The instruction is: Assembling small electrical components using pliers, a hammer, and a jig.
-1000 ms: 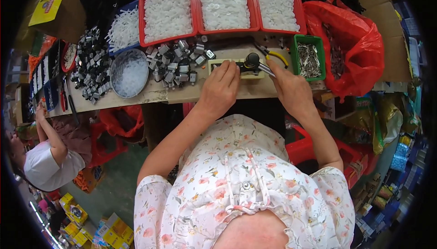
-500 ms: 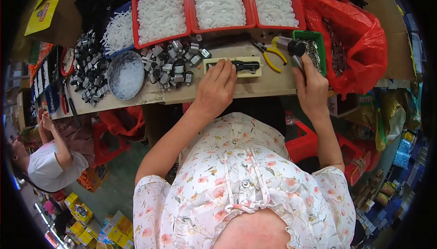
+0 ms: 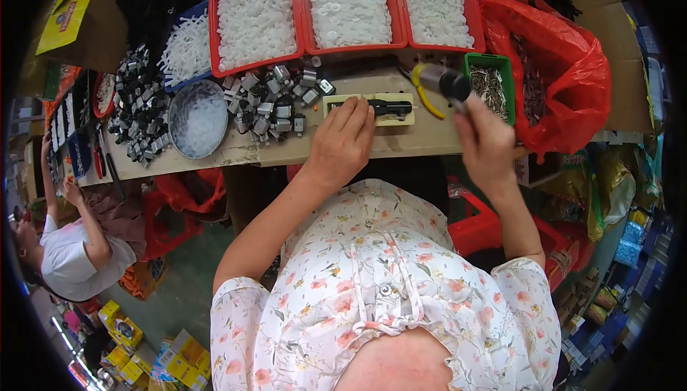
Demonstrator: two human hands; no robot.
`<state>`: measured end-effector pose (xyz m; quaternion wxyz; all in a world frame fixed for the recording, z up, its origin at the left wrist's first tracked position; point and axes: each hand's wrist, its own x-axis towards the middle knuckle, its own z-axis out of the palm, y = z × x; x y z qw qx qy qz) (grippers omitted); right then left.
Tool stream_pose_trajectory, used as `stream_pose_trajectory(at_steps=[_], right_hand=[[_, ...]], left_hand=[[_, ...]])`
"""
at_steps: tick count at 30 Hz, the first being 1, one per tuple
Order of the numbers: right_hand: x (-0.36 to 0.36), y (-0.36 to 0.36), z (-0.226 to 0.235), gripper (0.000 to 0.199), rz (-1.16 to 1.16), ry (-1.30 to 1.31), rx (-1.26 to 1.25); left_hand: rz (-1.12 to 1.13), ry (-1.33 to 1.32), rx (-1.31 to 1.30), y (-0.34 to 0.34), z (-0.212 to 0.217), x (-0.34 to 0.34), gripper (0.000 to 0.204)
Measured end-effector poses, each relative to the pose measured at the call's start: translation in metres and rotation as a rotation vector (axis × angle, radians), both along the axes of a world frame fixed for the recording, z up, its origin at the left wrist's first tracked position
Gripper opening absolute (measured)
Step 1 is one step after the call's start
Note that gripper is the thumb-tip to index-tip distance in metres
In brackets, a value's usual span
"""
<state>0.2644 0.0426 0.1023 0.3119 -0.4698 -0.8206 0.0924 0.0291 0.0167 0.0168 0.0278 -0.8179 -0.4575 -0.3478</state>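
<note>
My left hand (image 3: 342, 137) lies over the left part of a cream rectangular holder (image 3: 398, 120) on the workbench, its fingers pressed down together. A long black plastic piece (image 3: 391, 108) lies in that holder, its right end showing; whatever is under the fingertips is hidden. Raised to the right, my right hand (image 3: 488, 144) is closed around the handle of a small hammer (image 3: 454, 86), which has a dark head and a clear, pale face. Both hammer and hand are smeared by motion. Yellow-handled pliers (image 3: 429, 101) lie between holder and hammer, partly behind its head.
Red trays (image 3: 303, 8) of white plastic parts line the back. Small motors (image 3: 261, 101) and a round bowl (image 3: 174, 130) of translucent pieces stand left. At right are a green bin (image 3: 510, 83) of metal pins and a red bag (image 3: 572, 98). A co-worker (image 3: 82, 248) sits far left.
The hammer and my right hand have shifted slightly left and down, now blurred. My left hand stays on the holder. The co-worker at far left has stretched an arm up toward the bench.
</note>
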Motion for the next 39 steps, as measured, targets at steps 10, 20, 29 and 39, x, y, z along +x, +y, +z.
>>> stream_pose_trajectory(at_steps=[10, 20, 29, 39], right_hand=[[0.007, 0.057, -0.01, 0.022, -0.056, -0.235, -0.073], [0.028, 0.143, -0.03, 0.016, -0.174, -0.434, 0.138], [-0.001, 0.042, -0.038, 0.02, 0.117, -0.446, -0.199], [-0.015, 0.04, -0.038, 0.011, 0.007, -0.424, -0.127]], left_hand=[[-0.011, -0.079, -0.059, 0.003, 0.006, -0.001, 0.025], [-0.081, -0.219, -0.291, 0.019, 0.017, 0.0, 0.04], [-0.077, -0.7, -0.48, 0.022, 0.047, -0.018, 0.042], [-0.152, -0.676, -0.473, 0.005, 0.054, -0.024, 0.027]])
